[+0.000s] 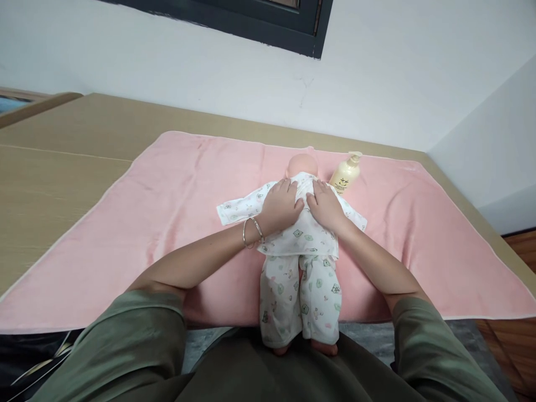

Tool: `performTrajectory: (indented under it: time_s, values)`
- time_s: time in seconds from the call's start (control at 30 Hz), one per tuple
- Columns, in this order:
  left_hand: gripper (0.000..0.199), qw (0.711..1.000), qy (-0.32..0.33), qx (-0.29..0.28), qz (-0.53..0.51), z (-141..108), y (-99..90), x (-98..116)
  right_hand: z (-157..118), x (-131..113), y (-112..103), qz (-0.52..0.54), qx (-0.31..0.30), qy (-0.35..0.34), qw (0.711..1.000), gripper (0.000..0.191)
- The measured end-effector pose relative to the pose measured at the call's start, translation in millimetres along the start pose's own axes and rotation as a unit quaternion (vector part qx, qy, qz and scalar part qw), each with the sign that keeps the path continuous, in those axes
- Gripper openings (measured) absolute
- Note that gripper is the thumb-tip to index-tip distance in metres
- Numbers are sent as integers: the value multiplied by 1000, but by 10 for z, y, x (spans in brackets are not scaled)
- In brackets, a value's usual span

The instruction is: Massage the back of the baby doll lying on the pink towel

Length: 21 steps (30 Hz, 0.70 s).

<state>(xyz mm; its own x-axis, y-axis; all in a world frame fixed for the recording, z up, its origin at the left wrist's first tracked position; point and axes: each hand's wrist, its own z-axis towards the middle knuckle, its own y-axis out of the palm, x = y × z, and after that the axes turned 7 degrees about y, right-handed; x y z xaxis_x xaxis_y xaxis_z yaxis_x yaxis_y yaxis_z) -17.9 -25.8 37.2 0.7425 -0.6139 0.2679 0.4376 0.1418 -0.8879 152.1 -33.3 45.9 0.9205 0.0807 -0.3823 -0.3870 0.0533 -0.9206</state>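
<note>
A baby doll (298,237) in a white patterned top and trousers lies face down on a pink blanket (201,195), its head at the far side and its feet over the near edge. My left hand (281,205) rests flat on the left of the doll's upper back, fingers stretched toward its head. On the right of the upper back lies my right hand (328,206), likewise flat with fingers extended. Neither hand grasps anything. A bracelet (252,232) circles my left wrist.
A cream pump bottle (345,172) lies tilted on the blanket, just right of the doll's head. The blanket covers much of a wooden table (117,120), which meets a white wall (234,67). A dark window frame (268,25) is above.
</note>
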Motion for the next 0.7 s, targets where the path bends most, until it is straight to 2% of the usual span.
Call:
performTrajectory:
  time_s: [0.1, 0.2, 0.33, 0.43, 0.53, 0.63, 0.7]
  values:
    - [40, 998, -30, -17, -48, 115, -79, -87, -136, -107, -62, -10, -20, -15, 1000, 64]
    - [42, 997, -44, -22, -53, 136, -67, -101, -121, -111, -117, 0, -34, -16, 999, 61]
    - [52, 1000, -8, 11, 7, -19, 63, 26, 78, 16, -115, 17, -29, 8, 999, 62]
    - [53, 999, 14, 35, 13, -91, 109, 69, 132, 46, -88, -3, -17, 23, 1000, 65]
    - [45, 1000, 14, 13, -5, -16, 48, -6, 17, -36, -71, -38, 8, 4, 999, 61]
    - [36, 999, -22, -22, -39, 103, -34, -104, -134, -132, -55, -56, 29, -26, 998, 54]
    - [33, 998, -35, -22, -49, 140, -45, -135, -166, -142, -40, -50, 36, -40, 997, 52]
